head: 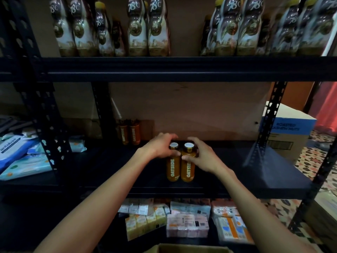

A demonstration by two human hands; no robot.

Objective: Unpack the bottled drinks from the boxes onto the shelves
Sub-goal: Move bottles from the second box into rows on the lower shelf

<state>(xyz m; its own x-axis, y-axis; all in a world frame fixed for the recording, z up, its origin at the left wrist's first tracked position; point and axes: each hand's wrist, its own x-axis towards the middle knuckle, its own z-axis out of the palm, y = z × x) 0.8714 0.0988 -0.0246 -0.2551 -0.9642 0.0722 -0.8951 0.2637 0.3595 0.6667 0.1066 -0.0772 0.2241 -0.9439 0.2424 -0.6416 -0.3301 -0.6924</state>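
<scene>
Two orange Oatside bottles with white caps stand upright side by side on the dark middle shelf (228, 167). My left hand (160, 146) grips the neck of the left bottle (172, 168). My right hand (200, 154) grips the neck of the right bottle (187, 170). The two bottles touch each other. Two more Oatside bottles (129, 132) stand at the back left of the same shelf. The rim of an open cardboard box (184, 248) shows at the bottom edge.
Several tall coffee bottles (145, 28) fill the top shelf. Packs of cartons (186, 225) lie on the shelf below. Wipes packets (20, 156) lie on the left rack. A blue and white carton (290, 128) stands at the right behind the rack post (268, 121).
</scene>
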